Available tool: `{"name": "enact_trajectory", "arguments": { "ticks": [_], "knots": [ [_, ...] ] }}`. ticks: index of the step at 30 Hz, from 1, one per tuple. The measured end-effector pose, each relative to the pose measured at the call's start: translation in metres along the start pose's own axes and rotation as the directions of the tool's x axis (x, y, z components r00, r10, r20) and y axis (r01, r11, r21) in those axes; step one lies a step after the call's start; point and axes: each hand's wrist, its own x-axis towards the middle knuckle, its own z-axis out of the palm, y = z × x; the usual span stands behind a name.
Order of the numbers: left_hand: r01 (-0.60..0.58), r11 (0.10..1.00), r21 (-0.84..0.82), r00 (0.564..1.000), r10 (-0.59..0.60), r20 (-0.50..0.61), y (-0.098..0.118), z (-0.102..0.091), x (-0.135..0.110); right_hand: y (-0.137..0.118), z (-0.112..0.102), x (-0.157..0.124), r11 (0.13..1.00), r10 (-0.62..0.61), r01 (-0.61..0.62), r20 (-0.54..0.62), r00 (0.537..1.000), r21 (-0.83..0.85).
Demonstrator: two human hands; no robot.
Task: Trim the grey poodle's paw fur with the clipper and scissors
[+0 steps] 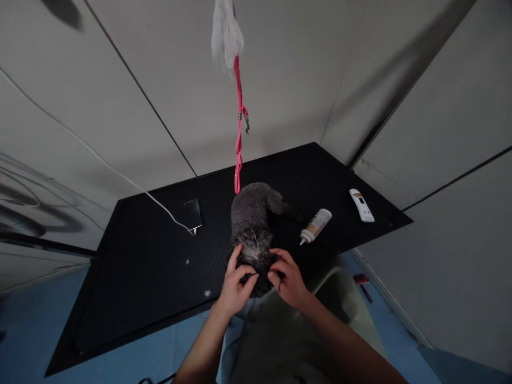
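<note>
A small grey dog (252, 208) with short-clipped fur lies on a black grooming table, its head (256, 250) toward me at the near edge. My left hand (236, 285) holds the left side of the head, with curled fingers and the thumb against the dark fur of the face. On the other side my right hand (288, 277) grips the head in the same way, fingers bent and closed on the fur. Shadow hides the dog's face and exactly what lies under my fingertips.
The grooming table (140, 298) stands against a pale wall. A white squeeze bottle (317, 226) and a white clipper (361, 205) lie to the right. On the left lies a phone (193, 214) with a white cable (116, 170). A pink grooming loop (239, 128) hangs behind the dog.
</note>
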Motion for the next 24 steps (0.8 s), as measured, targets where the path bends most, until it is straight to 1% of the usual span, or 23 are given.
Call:
{"name": "enact_trajectory", "arguments": {
  "ticks": [2, 3, 4, 5, 6, 7, 8, 9, 10, 11, 12, 13, 14, 15, 16, 17, 19, 20, 22, 24],
  "knots": [
    [0.02, 1.0, -0.014, 0.996, -0.019, 0.089, 0.002, -0.006, 0.002, -0.004, -0.002, 0.006, 0.999, 0.013, -0.016, -0.074, 0.997, -0.036],
    [0.031, 0.999, -0.025, 0.99, -0.027, 0.137, 0.002, -0.01, 0.004, -0.007, -0.001, 0.012, 0.998, 0.024, -0.029, -0.073, 0.997, -0.064],
    [0.042, 0.998, -0.04, 0.982, -0.034, 0.186, 0.003, -0.017, 0.007, -0.009, 0.0, 0.019, 0.994, 0.03, -0.032, -0.023, 0.999, -0.1],
    [0.058, 0.996, -0.061, 0.974, -0.043, 0.223, 0.003, -0.026, 0.011, -0.011, 0.003, 0.026, 0.99, 0.03, -0.022, 0.059, 0.998, -0.136],
    [0.08, 0.993, -0.088, 0.97, -0.057, 0.236, 0.004, -0.036, 0.016, -0.013, 0.006, 0.033, 0.986, 0.026, -0.002, 0.143, 0.989, -0.166],
    [0.115, 0.986, -0.117, 0.976, -0.091, 0.198, 0.006, -0.047, 0.02, -0.015, 0.009, 0.039, 0.982, 0.019, 0.024, 0.221, 0.975, -0.189],
    [0.157, 0.976, -0.151, 0.986, -0.146, 0.081, 0.01, -0.058, 0.024, -0.016, 0.011, 0.044, 0.977, 0.01, 0.052, 0.287, 0.958, -0.205],
    [0.182, 0.963, -0.201, 0.972, -0.207, -0.111, 0.015, -0.068, 0.027, -0.017, 0.013, 0.048, 0.973, -0.005, 0.082, 0.339, 0.941, -0.215],
    [0.164, 0.945, -0.281, 0.938, -0.238, -0.252, 0.021, -0.077, 0.031, -0.018, 0.014, 0.05, 0.968, -0.021, 0.115, 0.384, 0.923, -0.224],
    [0.122, 0.913, -0.389, 0.932, -0.24, -0.271, 0.028, -0.082, 0.034, -0.018, 0.015, 0.051, 0.961, -0.038, 0.147, 0.418, 0.908, -0.233],
    [0.096, 0.869, -0.486, 0.959, -0.212, -0.189, 0.035, -0.083, 0.038, -0.017, 0.015, 0.051, 0.954, -0.059, 0.182, 0.445, 0.894, -0.239],
    [0.116, 0.821, -0.559, 0.983, -0.174, -0.052, 0.041, -0.081, 0.042, -0.016, 0.014, 0.05, 0.947, -0.082, 0.213, 0.459, 0.885, -0.242],
    [0.184, 0.788, -0.588, 0.983, -0.153, 0.101, 0.044, -0.075, 0.046, -0.014, 0.013, 0.047, 0.941, -0.105, 0.236, 0.455, 0.884, -0.241],
    [0.246, 0.775, -0.582, 0.968, -0.165, 0.189, 0.046, -0.067, 0.05, -0.01, 0.013, 0.043, 0.937, -0.126, 0.252, 0.44, 0.889, -0.242],
    [0.303, 0.777, -0.552, 0.951, -0.214, 0.221, 0.045, -0.057, 0.054, -0.006, 0.013, 0.037, 0.934, -0.143, 0.261, 0.415, 0.899, -0.244],
    [0.34, 0.79, -0.51, 0.94, -0.271, 0.207, 0.043, -0.047, 0.058, -0.002, 0.014, 0.03, 0.932, -0.154, 0.263, 0.385, 0.91, -0.248],
    [0.35, 0.808, -0.473, 0.932, -0.353, 0.085, 0.033, -0.027, 0.061, 0.006, 0.018, 0.013, 0.924, -0.157, 0.261, 0.344, 0.926, -0.28],
    [0.344, 0.819, -0.459, 0.926, -0.376, 0.023, 0.028, -0.019, 0.062, 0.008, 0.022, 0.003, 0.915, -0.155, 0.264, 0.339, 0.928, -0.304],
    [0.316, 0.871, -0.377, 0.926, -0.37, -0.08, 0.019, -0.009, 0.06, 0.012, 0.029, -0.017, 0.895, -0.153, 0.278, 0.346, 0.926, -0.349],
    [0.27, 0.938, -0.219, 0.941, -0.305, -0.148, 0.012, -0.004, 0.057, 0.014, 0.03, -0.031, 0.882, -0.161, 0.305, 0.378, 0.912, -0.359]
  ]
}}
